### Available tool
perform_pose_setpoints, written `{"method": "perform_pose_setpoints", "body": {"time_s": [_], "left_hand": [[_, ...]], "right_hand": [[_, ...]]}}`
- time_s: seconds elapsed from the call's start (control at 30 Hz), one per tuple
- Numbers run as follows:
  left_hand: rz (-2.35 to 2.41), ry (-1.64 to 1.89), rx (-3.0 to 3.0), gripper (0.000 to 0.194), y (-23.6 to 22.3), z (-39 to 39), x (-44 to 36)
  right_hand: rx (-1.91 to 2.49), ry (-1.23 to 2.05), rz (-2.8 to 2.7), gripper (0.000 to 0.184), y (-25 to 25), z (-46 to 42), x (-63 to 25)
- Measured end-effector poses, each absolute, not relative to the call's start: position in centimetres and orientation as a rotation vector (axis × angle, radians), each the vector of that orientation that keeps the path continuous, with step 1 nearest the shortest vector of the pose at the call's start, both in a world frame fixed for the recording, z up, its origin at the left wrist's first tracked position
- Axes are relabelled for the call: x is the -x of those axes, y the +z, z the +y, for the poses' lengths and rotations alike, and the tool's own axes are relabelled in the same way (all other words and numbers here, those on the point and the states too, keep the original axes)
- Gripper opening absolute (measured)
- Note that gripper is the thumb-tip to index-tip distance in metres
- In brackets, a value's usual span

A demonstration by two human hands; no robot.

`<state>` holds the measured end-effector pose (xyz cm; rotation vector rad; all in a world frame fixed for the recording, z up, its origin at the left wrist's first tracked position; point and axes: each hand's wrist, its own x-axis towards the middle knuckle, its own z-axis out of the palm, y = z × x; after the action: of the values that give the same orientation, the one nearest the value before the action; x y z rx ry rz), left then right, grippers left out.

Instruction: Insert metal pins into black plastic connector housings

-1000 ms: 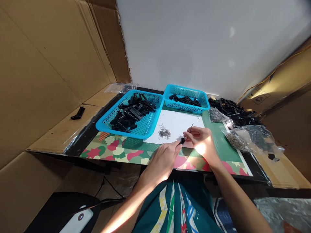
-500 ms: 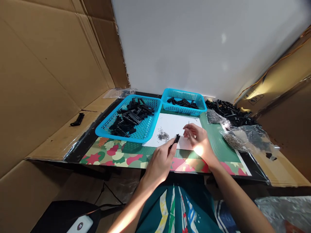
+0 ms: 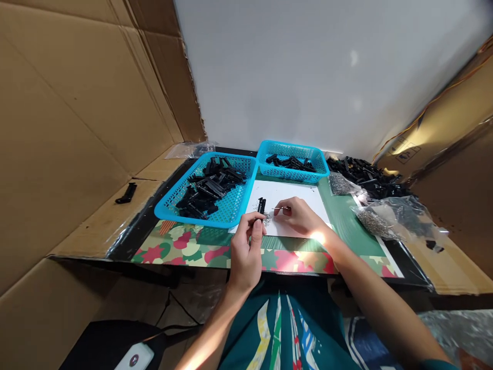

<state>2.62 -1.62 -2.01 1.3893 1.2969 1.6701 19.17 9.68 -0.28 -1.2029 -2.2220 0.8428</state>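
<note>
Closed around the lower end of a black plastic part (image 3: 262,205), my left hand (image 3: 248,241) holds it upright over the white sheet (image 3: 311,198). A small pile of tiny metal pieces (image 3: 267,219) lies on the sheet, partly behind that hand. To its right, my right hand (image 3: 296,215) grips a thin metal tool (image 3: 278,208), fingers bent, the tip pointing left toward the pile. Whether the fingertips also pinch a metal piece is too small to tell. The two hands are apart.
Two blue baskets, one at left (image 3: 239,198) and one behind (image 3: 292,177), contain black parts. At right are a heap of black parts (image 3: 370,177) and plastic bags (image 3: 404,218) with small metal pieces. One black part (image 3: 127,193) rests on cardboard at left.
My left hand has turned palm-up and moved left, bringing the black part upright. My right hand has left the part and shifted left to the metal pile, with the tool lowered from upright to level.
</note>
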Motion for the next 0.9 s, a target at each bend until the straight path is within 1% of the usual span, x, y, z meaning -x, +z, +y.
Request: {"method": "perform_pose_setpoints", "body": {"time_s": [0.27,0.43,0.7,0.9], "left_hand": [[1.284,1.834,-1.318,0.025,-1.5,-1.7,-2.8],[1.281,1.821,-1.323,0.025,-1.6,-1.7,-2.7],[1.296,1.8,-1.311,0.022,-1.9,-1.8,-2.5],[1.314,1.799,-1.308,0.024,-1.8,-1.8,-2.5]], "right_hand": [[1.059,0.938,-2.26,0.013,-0.5,9.6,-18.8],[0.991,0.987,-2.311,0.013,-1.1,9.5,-18.2],[0.964,0.958,-2.381,0.013,-0.5,9.2,-17.9],[0.95,0.926,-2.41,0.008,-0.6,9.0,-17.8]]}}
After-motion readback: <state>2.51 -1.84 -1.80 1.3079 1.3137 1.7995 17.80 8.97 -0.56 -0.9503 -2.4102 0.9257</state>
